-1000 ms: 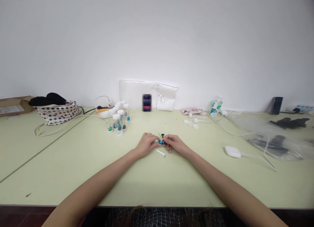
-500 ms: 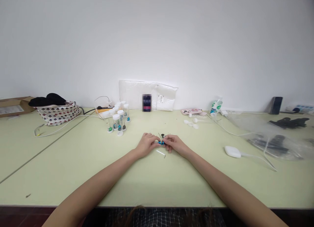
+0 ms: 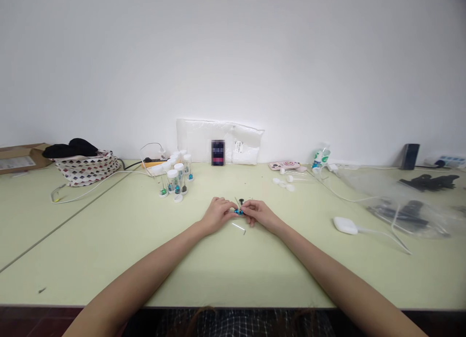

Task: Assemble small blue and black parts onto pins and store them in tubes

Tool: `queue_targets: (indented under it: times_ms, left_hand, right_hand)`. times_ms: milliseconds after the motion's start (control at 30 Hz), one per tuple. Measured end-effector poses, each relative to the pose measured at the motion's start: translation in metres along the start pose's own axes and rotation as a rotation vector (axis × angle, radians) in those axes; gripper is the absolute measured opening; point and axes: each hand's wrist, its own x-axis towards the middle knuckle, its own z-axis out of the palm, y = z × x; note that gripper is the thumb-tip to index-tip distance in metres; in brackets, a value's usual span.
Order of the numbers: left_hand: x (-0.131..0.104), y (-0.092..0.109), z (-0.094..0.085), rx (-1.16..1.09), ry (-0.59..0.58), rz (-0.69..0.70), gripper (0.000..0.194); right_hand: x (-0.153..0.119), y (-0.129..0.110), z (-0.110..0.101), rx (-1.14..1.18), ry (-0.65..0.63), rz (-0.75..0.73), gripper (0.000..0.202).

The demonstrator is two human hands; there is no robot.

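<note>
Low over the pale green table [image 3: 204, 269], my left hand [image 3: 217, 215] pinches a small shiny blue part [image 3: 238, 211] between thumb and fingertips. My right hand [image 3: 261, 213] is closed on the other side of the same part, its thumb and index finger pressed together there. What kind of part it is, I cannot make out. A small black piece with a round top [image 3: 241, 201] stands just beyond the fingertips, beside a thin rod. On the near side of my hands, a thin bent metal key [image 3: 239, 228] lies on the tabletop.
Several clear vials with white caps [image 3: 178, 174] stand left of my hands. A phone [image 3: 218, 152] leans on a white plastic packet [image 3: 196, 138]. To the right are a white puck with a cable [image 3: 345, 225], plastic bags [image 3: 411, 215] and a pink phone case [image 3: 284, 166].
My right fingertips have shifted very slightly at the blue part. Otherwise both hands and the things on the table stay where they were.
</note>
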Motion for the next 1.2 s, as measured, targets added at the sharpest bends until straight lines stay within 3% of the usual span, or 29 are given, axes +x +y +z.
queue_targets:
  times_ms: [1200]
  left_hand:
    - [-0.0004, 0.0029, -0.0021, -0.001, -0.018, -0.006, 0.029]
  right_hand:
    - [0.0009, -0.0009, 0.0011, -0.006, 0.012, 0.026, 0.036]
